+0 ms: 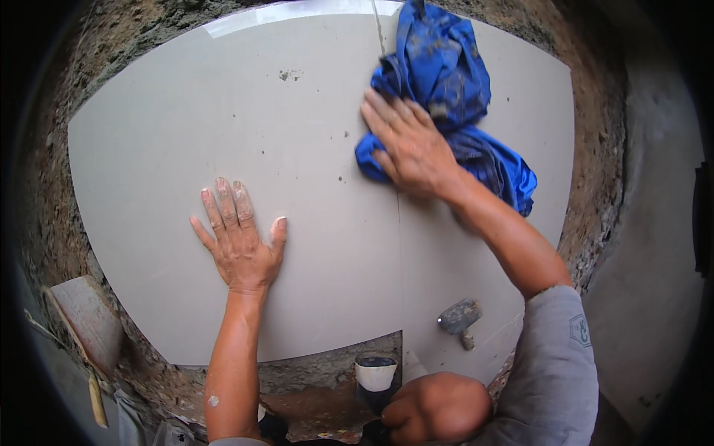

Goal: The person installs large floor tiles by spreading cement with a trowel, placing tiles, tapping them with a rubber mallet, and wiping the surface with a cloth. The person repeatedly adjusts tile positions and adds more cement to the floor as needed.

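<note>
Pale, large floor tiles [163, 149] lie under both of my hands, with a straight joint running between them. My left hand [245, 245] rests flat on the left tile, fingers spread, its fingertips whitened with dust. A crumpled blue cloth [446, 67], stained with dirt, lies across the joint at the far right. Over its near left part my right hand [413, 145] presses down, fingers close together and slightly blurred, with cloth bunched beneath. Small dark specks [290, 74] of grit dot the left tile. A dark-headed mallet [460, 317] lies on the right tile near my knee.
Rough mortar and soil [97, 82] border the tiles. At the lower left leans a grey flat-bladed tool [88, 320] near a wooden handle [97, 401]. My bent knee [442, 409] and a white-and-black shoe [375, 375] are at the tiles' near edge. Smooth concrete [647, 223] lies right.
</note>
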